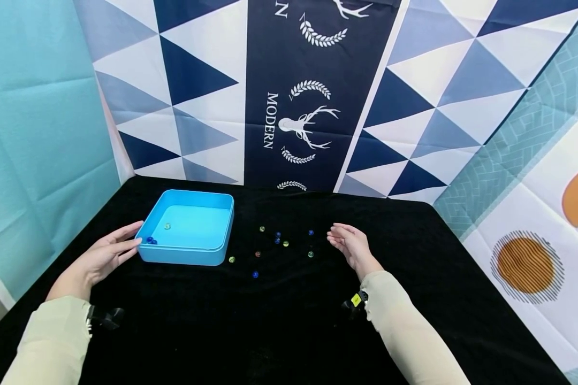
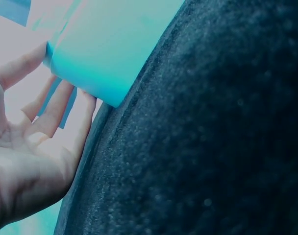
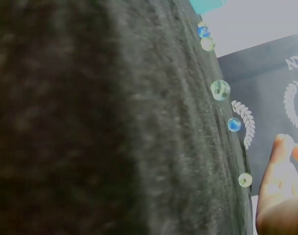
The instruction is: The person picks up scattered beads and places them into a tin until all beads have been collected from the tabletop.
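My left hand [image 1: 107, 253] is at the left side of a light blue square box [image 1: 183, 256]. In the left wrist view, its nearly straight fingers [image 2: 55, 108] touch the box's outer wall, with the thumb up by the rim. Inside the box lie a greenish marble [image 1: 167, 226] and some dark blue ones [image 1: 150, 240] in the near left corner. My right hand [image 1: 350, 246] hovers right of the loose marbles, fingers loosely bent and nothing visible in them. Closest to it are a blue marble [image 1: 311, 232] and a green one [image 1: 310, 254].
Several more marbles are scattered right of the box, among them a reddish one [image 1: 258, 254], a yellow-green one [image 1: 232, 260] and a blue one [image 1: 255, 274] nearer me. Black cloth [image 1: 270, 331] covers the table. Patterned fabric [image 1: 207, 80] hangs behind its far edge.
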Action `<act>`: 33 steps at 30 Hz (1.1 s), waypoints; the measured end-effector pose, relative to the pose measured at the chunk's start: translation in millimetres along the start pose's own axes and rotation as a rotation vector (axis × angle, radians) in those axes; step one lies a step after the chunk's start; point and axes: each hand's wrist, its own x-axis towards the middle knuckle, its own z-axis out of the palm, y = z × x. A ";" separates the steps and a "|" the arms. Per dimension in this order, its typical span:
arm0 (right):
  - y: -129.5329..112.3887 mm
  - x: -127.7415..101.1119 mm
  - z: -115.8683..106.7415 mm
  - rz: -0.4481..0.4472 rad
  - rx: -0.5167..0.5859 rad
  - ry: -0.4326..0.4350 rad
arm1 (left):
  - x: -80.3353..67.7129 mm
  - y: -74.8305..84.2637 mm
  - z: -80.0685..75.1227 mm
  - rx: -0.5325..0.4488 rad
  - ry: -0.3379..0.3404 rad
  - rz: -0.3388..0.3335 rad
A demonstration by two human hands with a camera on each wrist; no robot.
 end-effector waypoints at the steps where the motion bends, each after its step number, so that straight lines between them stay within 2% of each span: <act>1: -0.7 0.6 -0.1 0.008 -0.003 0.001 | 0.1 0.0 0.1 -0.002 0.000 0.000; 9: -1.2 9.2 4.7 0.045 0.003 -0.012 | -0.8 0.1 0.0 -0.003 -0.002 -0.002; 22: 1.5 22.7 0.8 0.133 -0.052 0.036 | 1.6 -3.1 0.9 -0.004 -0.007 0.017; 33: 5.5 28.8 0.7 0.135 -0.106 0.043 | 1.6 -4.0 -1.2 -0.008 -0.003 0.012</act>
